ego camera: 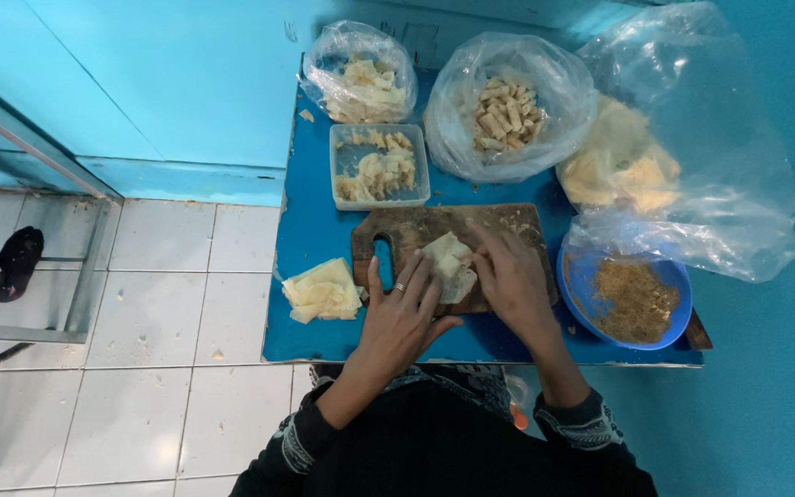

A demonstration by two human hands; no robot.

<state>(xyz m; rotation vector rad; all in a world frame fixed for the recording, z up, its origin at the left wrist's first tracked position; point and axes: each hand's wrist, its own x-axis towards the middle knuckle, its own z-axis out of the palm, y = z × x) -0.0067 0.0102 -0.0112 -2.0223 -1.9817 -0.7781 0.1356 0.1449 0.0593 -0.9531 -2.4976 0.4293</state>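
Both hands rest on a pale wrapper sheet [450, 265] that lies folded on the wooden cutting board [508, 221], near the middle of the small blue table [310, 230]. The left hand [400, 317] lies flat with its fingers spread and pointing away, fingertips pressing the near-left edge of the sheet — a ring shows on one finger. The right hand [512, 276] comes in from the right, fingers loosely curved over the sheet's right side; it grips nothing that can be seen, though its palm hides what is under it. The sheet's long axis runs roughly far to near, slightly tilted, and it sits between the two hands, touching both; neither is clearly nearer.

To the left of the board, on the table, lies a stack of wrappers [322, 291]. At the near right stands a blue bowl [574, 276] of brown crumbly filling [635, 299]. On the far side sit a clear plastic tub [379, 166] and three clear bags: one of scraps [361, 78], one of rolled pieces [506, 112], and a large one [692, 138] holding pale sheets.
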